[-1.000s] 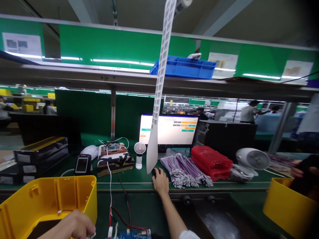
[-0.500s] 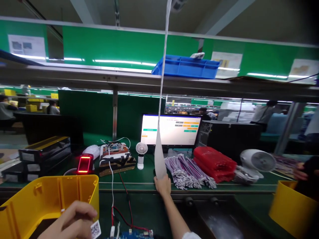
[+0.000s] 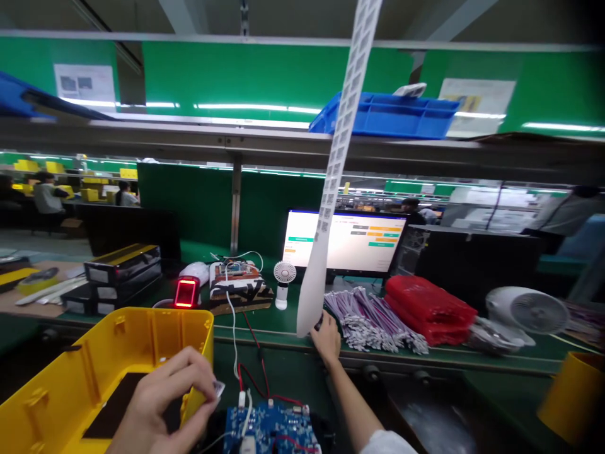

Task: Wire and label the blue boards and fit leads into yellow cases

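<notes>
My left hand is closed, pinching a small white QR-code label between thumb and fingertips, above the right side of a yellow plastic housing. A blue circuit board with red and white wires lies just right of it. My right hand reaches forward to the bench edge. Its fingers are curled round a small black object, mostly hidden by the hand and a hanging strip. That strip of printed labels comes down from above, its lower end blank and beside my right hand.
Behind are a red-lit scanner, a small fan and a monitor. Bundled purple-white cables, red wrapped packs and a larger white fan lie rightward. Another yellow part stands far right.
The view has shifted left and slightly down, showing more of the circuit board. The label strip has turned, its printed side now visible. The label in my left hand has turned nearly edge-on.
</notes>
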Demonstrator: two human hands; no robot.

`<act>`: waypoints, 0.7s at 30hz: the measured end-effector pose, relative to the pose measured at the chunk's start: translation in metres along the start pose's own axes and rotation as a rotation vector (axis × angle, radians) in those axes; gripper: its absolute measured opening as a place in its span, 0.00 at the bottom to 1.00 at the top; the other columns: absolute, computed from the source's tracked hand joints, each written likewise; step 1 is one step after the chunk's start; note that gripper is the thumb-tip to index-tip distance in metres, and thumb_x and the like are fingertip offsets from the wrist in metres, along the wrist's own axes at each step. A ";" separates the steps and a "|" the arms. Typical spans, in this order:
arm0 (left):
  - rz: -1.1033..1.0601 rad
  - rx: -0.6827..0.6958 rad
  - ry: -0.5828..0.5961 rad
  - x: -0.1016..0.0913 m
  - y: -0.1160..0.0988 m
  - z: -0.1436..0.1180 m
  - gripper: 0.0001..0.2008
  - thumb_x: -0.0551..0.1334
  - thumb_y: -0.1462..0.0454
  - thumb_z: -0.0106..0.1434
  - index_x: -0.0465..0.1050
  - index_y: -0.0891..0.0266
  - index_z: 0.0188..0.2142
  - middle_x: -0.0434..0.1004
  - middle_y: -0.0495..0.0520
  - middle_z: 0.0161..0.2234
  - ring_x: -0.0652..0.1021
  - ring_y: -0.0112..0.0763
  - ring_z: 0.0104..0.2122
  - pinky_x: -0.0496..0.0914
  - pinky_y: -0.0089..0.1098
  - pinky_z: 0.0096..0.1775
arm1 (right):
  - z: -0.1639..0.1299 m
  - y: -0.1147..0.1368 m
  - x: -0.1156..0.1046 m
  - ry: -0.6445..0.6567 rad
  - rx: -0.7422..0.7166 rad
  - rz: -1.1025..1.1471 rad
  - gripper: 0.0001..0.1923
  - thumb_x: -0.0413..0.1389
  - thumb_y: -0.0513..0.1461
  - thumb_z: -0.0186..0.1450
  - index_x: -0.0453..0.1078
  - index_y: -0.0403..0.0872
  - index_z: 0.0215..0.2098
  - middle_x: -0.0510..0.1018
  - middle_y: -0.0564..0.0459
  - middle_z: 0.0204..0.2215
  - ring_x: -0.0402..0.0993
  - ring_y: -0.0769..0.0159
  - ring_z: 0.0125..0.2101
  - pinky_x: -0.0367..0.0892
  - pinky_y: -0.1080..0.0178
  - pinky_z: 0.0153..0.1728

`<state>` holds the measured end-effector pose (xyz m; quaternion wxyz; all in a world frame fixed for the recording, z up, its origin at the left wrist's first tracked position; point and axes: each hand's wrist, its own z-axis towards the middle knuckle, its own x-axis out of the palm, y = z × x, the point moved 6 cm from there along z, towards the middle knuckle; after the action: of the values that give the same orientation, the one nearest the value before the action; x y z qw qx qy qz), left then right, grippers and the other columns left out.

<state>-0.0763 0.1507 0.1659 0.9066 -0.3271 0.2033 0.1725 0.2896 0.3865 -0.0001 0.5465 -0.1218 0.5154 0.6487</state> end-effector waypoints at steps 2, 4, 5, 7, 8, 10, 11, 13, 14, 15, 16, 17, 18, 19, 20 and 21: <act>-0.055 -0.075 0.030 -0.002 0.004 0.002 0.06 0.58 0.65 0.62 0.70 0.60 0.29 0.71 0.52 0.30 0.74 0.30 0.32 0.69 0.29 0.35 | -0.013 -0.002 -0.004 0.009 0.045 0.078 0.32 0.49 0.42 0.61 0.54 0.35 0.60 0.61 0.31 0.56 0.59 0.44 0.56 0.57 0.49 0.53; -0.137 -0.169 0.038 -0.005 0.011 0.004 0.05 0.61 0.64 0.60 0.72 0.61 0.29 0.72 0.52 0.31 0.74 0.31 0.33 0.70 0.31 0.36 | -0.032 -0.002 -0.011 0.035 0.074 0.164 0.32 0.50 0.42 0.58 0.55 0.32 0.58 0.62 0.29 0.55 0.57 0.44 0.58 0.57 0.50 0.55; -0.181 -0.214 0.041 -0.006 0.014 0.005 0.04 0.62 0.63 0.60 0.72 0.61 0.30 0.73 0.53 0.32 0.75 0.32 0.34 0.70 0.31 0.37 | -0.043 -0.001 -0.017 0.055 0.082 0.212 0.32 0.51 0.42 0.57 0.56 0.33 0.57 0.62 0.29 0.55 0.57 0.44 0.58 0.58 0.50 0.55; -0.258 -0.283 0.076 -0.008 0.015 0.009 0.07 0.64 0.60 0.58 0.74 0.62 0.32 0.75 0.53 0.33 0.76 0.32 0.36 0.70 0.31 0.38 | -0.066 0.007 -0.035 0.099 0.084 0.316 0.30 0.51 0.42 0.56 0.58 0.35 0.55 0.65 0.30 0.54 0.62 0.45 0.56 0.62 0.51 0.52; -0.292 -0.306 0.106 -0.009 0.012 0.013 0.08 0.65 0.58 0.58 0.75 0.62 0.33 0.75 0.53 0.34 0.76 0.33 0.36 0.71 0.32 0.39 | -0.078 0.014 -0.048 0.119 0.076 0.373 0.29 0.50 0.42 0.57 0.59 0.36 0.54 0.66 0.31 0.53 0.65 0.46 0.54 0.64 0.51 0.50; -0.349 -0.339 0.189 -0.013 0.001 0.020 0.12 0.63 0.55 0.59 0.76 0.61 0.35 0.77 0.53 0.34 0.77 0.34 0.36 0.72 0.33 0.39 | -0.103 0.037 -0.087 0.144 0.020 0.488 0.25 0.49 0.44 0.59 0.60 0.41 0.53 0.68 0.37 0.53 0.68 0.52 0.52 0.66 0.55 0.49; -0.374 -0.348 0.245 -0.016 -0.008 0.022 0.13 0.62 0.54 0.61 0.76 0.61 0.36 0.78 0.53 0.34 0.77 0.35 0.37 0.73 0.34 0.40 | -0.117 0.052 -0.112 0.145 -0.017 0.538 0.24 0.50 0.45 0.60 0.60 0.44 0.52 0.69 0.40 0.52 0.68 0.54 0.52 0.67 0.56 0.49; -0.399 -0.337 0.384 -0.024 -0.032 0.024 0.16 0.58 0.52 0.63 0.77 0.59 0.39 0.79 0.53 0.37 0.78 0.37 0.39 0.73 0.38 0.43 | -0.149 0.088 -0.166 0.146 -0.100 0.634 0.20 0.51 0.48 0.62 0.63 0.49 0.50 0.72 0.46 0.50 0.69 0.58 0.51 0.66 0.58 0.50; -0.389 -0.312 0.447 -0.029 -0.046 0.022 0.16 0.56 0.51 0.64 0.77 0.57 0.41 0.79 0.53 0.40 0.77 0.39 0.42 0.73 0.40 0.45 | -0.167 0.108 -0.191 0.173 -0.141 0.742 0.18 0.53 0.48 0.62 0.65 0.49 0.48 0.73 0.46 0.48 0.70 0.57 0.49 0.66 0.56 0.50; -0.363 -0.274 0.500 -0.034 -0.061 0.017 0.17 0.55 0.51 0.64 0.76 0.54 0.44 0.78 0.53 0.43 0.76 0.41 0.45 0.72 0.42 0.47 | -0.186 0.128 -0.212 0.226 -0.168 0.821 0.15 0.54 0.48 0.63 0.68 0.49 0.44 0.75 0.47 0.44 0.71 0.58 0.47 0.66 0.57 0.49; -0.331 -0.229 0.543 -0.037 -0.075 0.011 0.17 0.56 0.51 0.64 0.75 0.52 0.47 0.76 0.52 0.47 0.75 0.42 0.48 0.71 0.42 0.49 | -0.207 0.146 -0.227 0.328 -0.188 0.885 0.13 0.55 0.48 0.63 0.69 0.49 0.41 0.76 0.48 0.39 0.73 0.59 0.42 0.67 0.58 0.46; -0.304 -0.179 0.563 -0.040 -0.089 0.004 0.18 0.57 0.51 0.64 0.73 0.50 0.50 0.75 0.52 0.50 0.74 0.43 0.50 0.71 0.42 0.50 | -0.227 0.162 -0.235 0.458 -0.182 0.953 0.13 0.56 0.47 0.63 0.70 0.49 0.41 0.76 0.48 0.37 0.74 0.60 0.40 0.68 0.59 0.43; -0.293 -0.128 0.557 -0.041 -0.103 -0.005 0.19 0.57 0.51 0.63 0.71 0.49 0.52 0.74 0.52 0.51 0.73 0.43 0.51 0.71 0.42 0.50 | -0.247 0.174 -0.240 0.562 -0.168 1.043 0.14 0.58 0.47 0.62 0.70 0.49 0.41 0.77 0.48 0.36 0.74 0.61 0.37 0.69 0.60 0.40; -0.300 -0.080 0.534 -0.041 -0.116 -0.014 0.19 0.56 0.51 0.64 0.71 0.49 0.53 0.75 0.52 0.51 0.74 0.42 0.50 0.71 0.40 0.49 | -0.264 0.182 -0.243 0.619 -0.142 1.159 0.15 0.61 0.47 0.59 0.69 0.48 0.40 0.77 0.49 0.34 0.75 0.62 0.34 0.69 0.61 0.38; -0.322 -0.042 0.500 -0.038 -0.126 -0.023 0.19 0.54 0.51 0.65 0.71 0.49 0.53 0.76 0.52 0.48 0.75 0.40 0.48 0.72 0.39 0.48 | -0.278 0.184 -0.242 0.652 -0.081 1.258 0.15 0.63 0.47 0.58 0.69 0.48 0.37 0.76 0.51 0.31 0.74 0.64 0.31 0.69 0.62 0.34; -0.347 -0.022 0.460 -0.034 -0.134 -0.033 0.19 0.51 0.51 0.67 0.71 0.50 0.52 0.78 0.53 0.46 0.76 0.39 0.45 0.72 0.37 0.46 | -0.290 0.184 -0.239 0.659 -0.018 1.342 0.14 0.64 0.46 0.57 0.68 0.48 0.34 0.75 0.52 0.28 0.74 0.66 0.27 0.68 0.64 0.31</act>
<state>-0.0542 0.0252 0.2291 0.8490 -0.3973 0.3428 -0.0620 0.1075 0.0377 0.1433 -0.1507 0.0265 0.6107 0.7770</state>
